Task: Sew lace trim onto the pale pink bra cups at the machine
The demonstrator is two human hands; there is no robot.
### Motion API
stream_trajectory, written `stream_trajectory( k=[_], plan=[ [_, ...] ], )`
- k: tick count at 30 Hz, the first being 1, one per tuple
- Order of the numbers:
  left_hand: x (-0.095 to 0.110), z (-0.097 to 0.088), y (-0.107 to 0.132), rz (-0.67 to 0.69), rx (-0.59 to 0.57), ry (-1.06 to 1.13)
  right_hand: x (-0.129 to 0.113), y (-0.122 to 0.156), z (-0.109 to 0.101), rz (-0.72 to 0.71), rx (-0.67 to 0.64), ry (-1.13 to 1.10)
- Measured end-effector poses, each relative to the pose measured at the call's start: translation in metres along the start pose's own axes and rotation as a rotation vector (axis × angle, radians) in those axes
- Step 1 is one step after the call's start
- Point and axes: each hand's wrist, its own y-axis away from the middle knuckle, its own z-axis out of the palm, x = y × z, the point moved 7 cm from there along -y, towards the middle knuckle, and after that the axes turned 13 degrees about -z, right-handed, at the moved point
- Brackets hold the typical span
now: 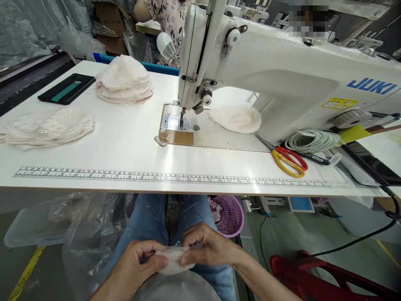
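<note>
Over my lap, below the table edge, a small piece of white lacy fabric (174, 264) is pinched between my two hands. My left hand (142, 263) grips its left side, thumb on top. Thumb and fingers of my right hand (206, 246) close on its right side. Above them on the table stands a white sewing machine (275, 71), its presser foot (181, 119) over the needle plate. A cream oval fabric piece (236, 119) lies on the machine bed, right of the needle.
Stacks of white fabric pieces (123, 79) and lacy pieces (46, 127) lie left, near a black phone (67, 89). Scissors (290, 161), coiled cord (311, 141) and a dark device (372, 161) sit right. A purple basket (233, 217) and red stool (332, 278) are below. Another person (171, 25) is behind.
</note>
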Motion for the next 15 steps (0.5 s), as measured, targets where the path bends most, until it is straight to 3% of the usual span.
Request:
stream_trajectory(
  k=[8,15],
  plan=[
    [-0.0029,0.0029,-0.0019,-0.018,-0.104,0.122,-0.0016,0.0008,0.0027,0.076,-0.033,-0.102],
    [-0.0054,0.0,-0.0005,-0.04,-0.105,0.117,0.0063,0.002,0.0056,0.12,0.012,-0.168]
  ],
)
